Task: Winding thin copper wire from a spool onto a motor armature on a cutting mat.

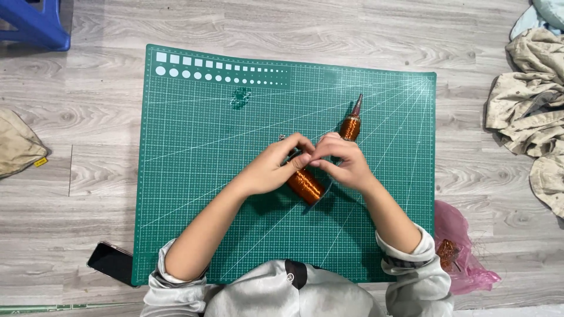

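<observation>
Grey wood-grain plank floor (94, 117) carries everything here. On it lies a large green gridded cutting mat (194, 176), printed with white lines and a row of white squares and circles along its far edge. Crumpled beige cloth (529, 111) is heaped on the floor to the right, well apart from the mat, and a blue plastic stool (35, 23) shows at the far left corner. A pink plastic bag (461, 252) lies just beside the mat's near right corner, next to the right elbow. A black phone (111, 262) lies at the mat's near left corner, partly under its edge.

Both forearms, bare below pushed-up pale grey sleeves, reach forward and angle inward so that the hands meet over the middle of the mat. The left hand (273, 170) is curled, its fingers closed on the orange copper-wire spool (305, 185), which lies tilted just under the palms. The right hand (346, 164) arches over the same spool, its fingers bent and pinched against the left fingertips; what they pinch is too small to tell. A second, thinner orange wire-wound spool with a pointed tip (351, 123) lies on the mat just beyond the right hand.
</observation>
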